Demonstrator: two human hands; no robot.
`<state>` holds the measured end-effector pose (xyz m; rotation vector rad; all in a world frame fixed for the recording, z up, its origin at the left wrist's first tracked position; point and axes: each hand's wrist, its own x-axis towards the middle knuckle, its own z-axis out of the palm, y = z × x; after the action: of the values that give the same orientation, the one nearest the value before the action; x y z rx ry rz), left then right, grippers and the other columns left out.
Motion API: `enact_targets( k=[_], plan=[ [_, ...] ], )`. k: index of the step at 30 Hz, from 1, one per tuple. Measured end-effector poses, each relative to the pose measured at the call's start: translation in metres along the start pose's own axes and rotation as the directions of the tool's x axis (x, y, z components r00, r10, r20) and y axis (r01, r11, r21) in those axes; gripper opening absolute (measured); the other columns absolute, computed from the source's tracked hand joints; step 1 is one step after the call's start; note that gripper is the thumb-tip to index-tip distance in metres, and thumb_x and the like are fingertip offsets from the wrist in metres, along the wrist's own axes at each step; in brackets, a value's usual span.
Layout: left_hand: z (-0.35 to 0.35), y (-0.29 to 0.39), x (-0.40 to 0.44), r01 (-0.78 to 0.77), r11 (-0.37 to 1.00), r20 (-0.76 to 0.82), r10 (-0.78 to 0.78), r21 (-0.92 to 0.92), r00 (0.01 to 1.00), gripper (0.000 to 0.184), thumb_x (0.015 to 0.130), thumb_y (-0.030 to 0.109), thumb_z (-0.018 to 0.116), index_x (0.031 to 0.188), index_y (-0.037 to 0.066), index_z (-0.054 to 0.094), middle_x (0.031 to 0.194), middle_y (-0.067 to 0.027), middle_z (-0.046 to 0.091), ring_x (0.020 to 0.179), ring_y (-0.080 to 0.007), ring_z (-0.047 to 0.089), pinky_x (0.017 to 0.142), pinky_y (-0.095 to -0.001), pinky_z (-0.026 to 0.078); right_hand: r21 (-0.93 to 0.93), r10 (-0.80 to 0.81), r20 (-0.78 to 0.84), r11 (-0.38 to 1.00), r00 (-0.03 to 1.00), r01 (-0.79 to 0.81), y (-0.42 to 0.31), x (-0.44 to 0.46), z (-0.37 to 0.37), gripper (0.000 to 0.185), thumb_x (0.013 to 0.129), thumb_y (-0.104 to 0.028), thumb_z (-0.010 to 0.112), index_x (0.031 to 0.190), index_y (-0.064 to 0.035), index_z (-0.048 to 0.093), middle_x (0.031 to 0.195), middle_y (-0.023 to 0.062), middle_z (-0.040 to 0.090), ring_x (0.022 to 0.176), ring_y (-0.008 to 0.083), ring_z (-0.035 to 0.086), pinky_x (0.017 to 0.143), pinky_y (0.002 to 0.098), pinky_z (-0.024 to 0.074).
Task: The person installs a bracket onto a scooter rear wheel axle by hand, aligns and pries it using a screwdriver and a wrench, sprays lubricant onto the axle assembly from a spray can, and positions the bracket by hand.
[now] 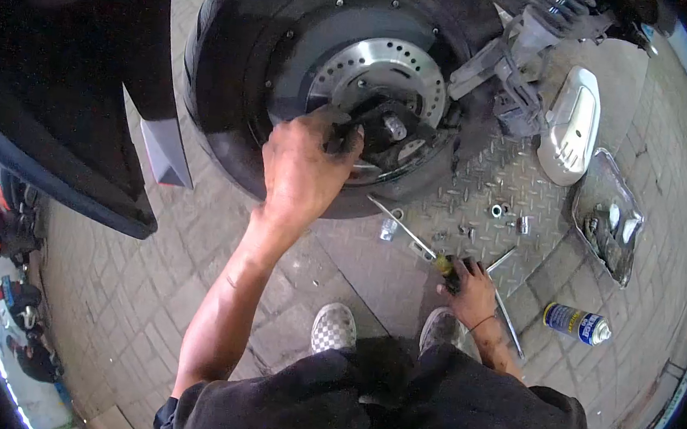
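Observation:
My left hand [307, 158] is at a motorcycle wheel, its fingers closed near a dark part beside the hub; what they grip, if anything, is hidden. Behind it are the black tyre [221, 122] and a drilled brake disc [418, 64]. A shiny metal nut or socket [395, 125] sits at the hub. Low on the right, my right hand [471, 295] is closed round the yellowish handle of a screwdriver [407, 230]. Its long shaft points up and left toward the tyre's lower edge. A metal socket [389, 228] stands beside the shaft.
On the metal floor plate [486, 174] lie small sockets [525, 224] and hardware. A metal bar tool [510, 323] lies by my right hand, near a blue spray can [575, 323]. Farther right are a silver cover [573, 128] and a tray-like piece [632, 232]. Dark bodywork [59, 108] hangs left.

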<state>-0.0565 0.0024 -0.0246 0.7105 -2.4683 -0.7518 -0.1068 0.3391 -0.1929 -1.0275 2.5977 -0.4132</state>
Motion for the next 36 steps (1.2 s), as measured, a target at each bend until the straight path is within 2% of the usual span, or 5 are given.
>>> enact_targets(
  k=[6,9,14,27,36],
  plan=[
    [0.001,-0.014,-0.010,-0.034,0.994,-0.022,0.032,-0.100,0.999,0.019,0.090,0.014,0.072,0.098,-0.003,0.072,0.088,-0.0215,0.073,0.079,-0.0280,0.074,0.073,-0.0356,0.054,0.066,0.003,0.025,0.998,1.000,-0.005,0.003,0.013,0.006,0.049,0.074,-0.021,0.077,0.117,-0.0023,0.063,0.109,0.0223,0.064,0.103,0.0426,0.063,0.090,0.0496,0.0518],
    [-0.006,-0.015,-0.012,0.045,0.990,0.050,-0.038,-0.130,0.998,0.021,0.091,0.017,0.070,0.104,0.000,0.074,0.096,-0.0218,0.073,0.091,-0.0381,0.072,0.081,-0.0417,0.055,0.159,-0.110,-0.065,0.980,0.992,0.119,0.025,0.009,0.019,0.044,0.075,-0.013,0.072,0.114,0.0020,0.061,0.106,0.0265,0.065,0.099,0.0456,0.064,0.086,0.0492,0.0520],
    [-0.005,-0.021,-0.018,0.052,0.969,0.047,-0.042,-0.242,0.998,0.019,0.092,0.012,0.069,0.104,-0.001,0.073,0.096,-0.0216,0.073,0.090,-0.0337,0.074,0.080,-0.0385,0.055,0.530,0.058,-0.073,0.848,0.996,-0.010,0.025,0.000,0.016,0.033,0.081,-0.016,0.075,0.104,0.0040,0.060,0.080,0.0153,0.061,0.076,0.0224,0.062,0.071,0.0356,0.0495],
    [-0.002,-0.019,-0.016,0.014,0.965,0.003,-0.014,-0.263,1.000,0.019,0.094,0.014,0.067,0.098,-0.005,0.070,0.078,-0.0207,0.068,0.066,-0.0202,0.062,0.068,-0.0353,0.050,0.404,0.065,-0.222,0.914,0.973,0.031,-0.042,0.046,-0.045,0.028,0.084,-0.020,0.077,0.091,0.0045,0.066,0.075,0.0220,0.066,0.065,0.0370,0.064,0.066,0.0426,0.0506],
    [-0.001,-0.016,-0.008,0.036,0.980,0.029,-0.030,-0.198,0.999,0.022,0.095,0.015,0.068,0.090,-0.006,0.067,0.069,-0.0202,0.061,0.058,-0.0208,0.048,0.061,-0.0360,0.044,0.499,0.052,0.065,0.863,0.996,-0.078,-0.069,0.049,-0.089,0.025,0.084,-0.019,0.077,0.092,0.0029,0.069,0.074,0.0217,0.066,0.067,0.0364,0.066,0.067,0.0413,0.0522]
  ],
)
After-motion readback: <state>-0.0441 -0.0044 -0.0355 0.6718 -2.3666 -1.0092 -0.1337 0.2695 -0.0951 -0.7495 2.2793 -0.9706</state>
